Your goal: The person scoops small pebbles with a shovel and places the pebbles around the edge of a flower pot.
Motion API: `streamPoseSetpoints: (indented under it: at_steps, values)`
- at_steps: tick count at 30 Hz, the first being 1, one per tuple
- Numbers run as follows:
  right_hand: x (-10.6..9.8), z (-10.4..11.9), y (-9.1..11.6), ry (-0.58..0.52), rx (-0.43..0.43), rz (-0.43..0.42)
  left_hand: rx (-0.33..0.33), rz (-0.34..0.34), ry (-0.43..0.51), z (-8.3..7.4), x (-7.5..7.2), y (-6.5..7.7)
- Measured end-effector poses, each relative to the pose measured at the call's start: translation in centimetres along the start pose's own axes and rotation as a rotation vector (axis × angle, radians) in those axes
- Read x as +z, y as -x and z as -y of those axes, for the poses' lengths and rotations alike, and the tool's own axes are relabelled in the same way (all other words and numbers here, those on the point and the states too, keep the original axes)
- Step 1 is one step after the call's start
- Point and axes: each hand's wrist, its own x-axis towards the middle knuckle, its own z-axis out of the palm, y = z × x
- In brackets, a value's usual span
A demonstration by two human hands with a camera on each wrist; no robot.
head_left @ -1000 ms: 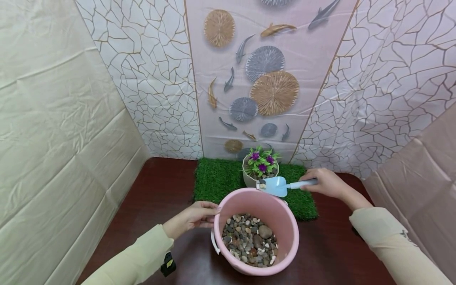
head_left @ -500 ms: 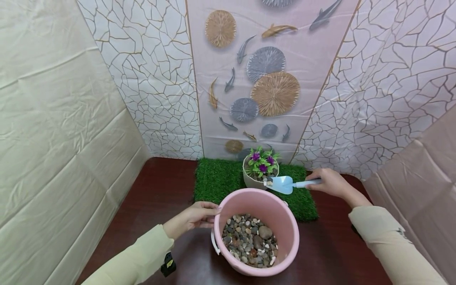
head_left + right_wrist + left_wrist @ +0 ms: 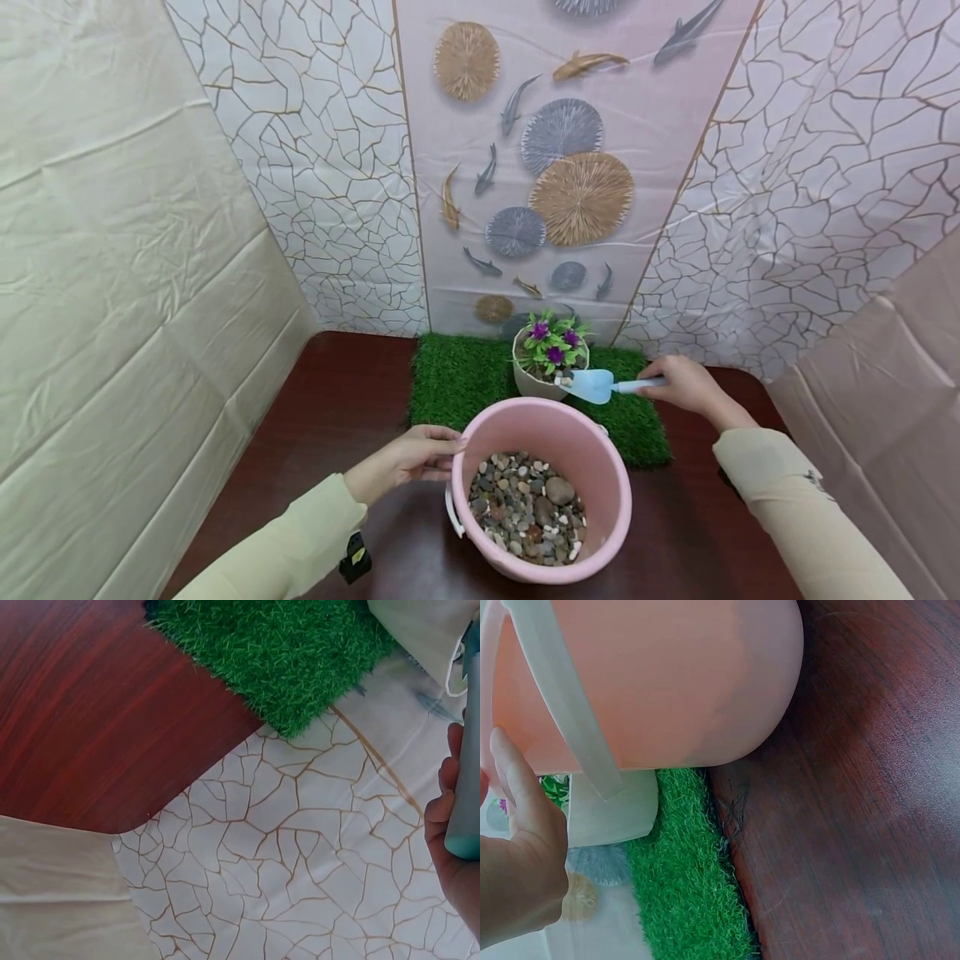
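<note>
My left hand (image 3: 408, 457) holds the near-left rim of a pink bucket (image 3: 615, 500), whose bottom is covered with mixed pebbles (image 3: 525, 508). In the left wrist view, fingers (image 3: 525, 787) lie against the bucket's outer wall (image 3: 675, 675) by the rim. My right hand (image 3: 686, 387) grips the handle of a light blue hand trowel (image 3: 592, 387). Its blade tip, with a few pebbles (image 3: 564, 380) on it, is at the front rim of a white flowerpot (image 3: 534, 386). Purple flowers and green leaves (image 3: 551, 342) fill the pot. In the right wrist view the trowel handle (image 3: 466, 772) shows at the edge.
The pot stands on a green artificial grass mat (image 3: 457, 379), on a dark red-brown wooden table (image 3: 352, 383). The bucket's white handle (image 3: 453, 510) hangs down on its left side. Patterned cloth (image 3: 337, 167) hangs behind, with plain cloth at both sides.
The trowel has moved from above the bucket's far rim up and back to the flowerpot's rim, its blade tilting. My left hand and the bucket have stayed in place.
</note>
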Motion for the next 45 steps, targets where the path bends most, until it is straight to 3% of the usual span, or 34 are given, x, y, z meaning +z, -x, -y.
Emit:
streamPoseSetpoints:
  at_steps: [15, 24, 45]
  values:
    - [0.3, 2.7, -2.5, 0.079, 0.087, 0.018, 0.004, 0.003, 0.004, -0.1, 0.1, 0.1]
    - [-0.5, 4.9, -3.9, 0.216, 0.088, 0.030, -0.001, -0.003, 0.009, -0.1, 0.1, 0.1]
    - [-1.1, 5.7, -3.6, 0.328, 0.086, -0.011, 0.007, -0.001, 0.017, -0.2, 0.2, 0.3]
